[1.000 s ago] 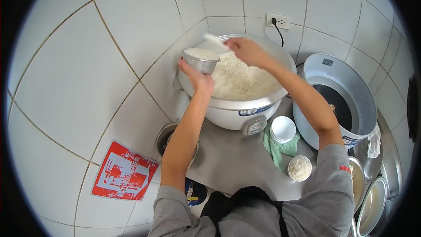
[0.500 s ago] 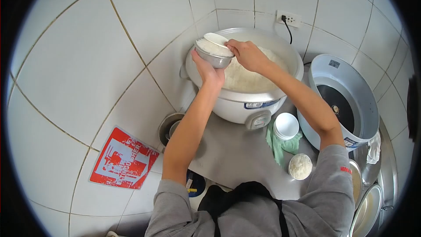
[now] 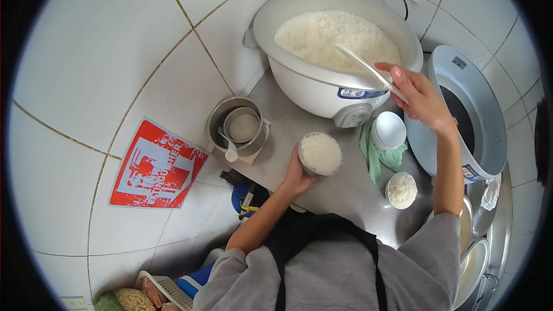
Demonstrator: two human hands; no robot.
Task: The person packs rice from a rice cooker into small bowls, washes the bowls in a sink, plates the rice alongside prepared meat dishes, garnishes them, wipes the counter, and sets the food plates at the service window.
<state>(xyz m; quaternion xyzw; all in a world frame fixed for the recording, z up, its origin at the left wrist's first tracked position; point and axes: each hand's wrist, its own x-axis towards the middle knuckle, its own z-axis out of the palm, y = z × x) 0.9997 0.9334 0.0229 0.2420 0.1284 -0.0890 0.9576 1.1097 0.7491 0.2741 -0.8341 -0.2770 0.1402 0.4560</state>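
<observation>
Rice [image 3: 321, 152] heaps up to the rim of a metal cup [image 3: 313, 171] in the head view, just below the centre of the frame. The left hand [image 3: 297, 177] grips this cup from its left and lower side, the fingers parted to its width and curved against the wall; how far they reach underneath cannot be told. At right of centre, the right hand [image 3: 423, 101] has its thumb and fingers closed on the handle of a white paddle [image 3: 358, 61], whose blade slants toward the upper left, above the rice cooker [image 3: 305, 89]. That cooker stands in the upper middle of the frame, with a broad bed of cooked rice [image 3: 331, 34] inside.

Right of centre, stacked white bowls [image 3: 389, 131] rest on a green cloth [image 3: 374, 164]. Below them, near the lower right, a small container [image 3: 401, 191] of rice sits on the metal counter [image 3: 337, 198]. Left of centre, a metal pot [image 3: 218, 117] holds a smaller metal vessel [image 3: 242, 125]. A large pale tub [image 3: 425, 147] occupies the right side, and a red sign [image 3: 158, 167] hangs on the tiled wall [image 3: 75, 103] at left.
</observation>
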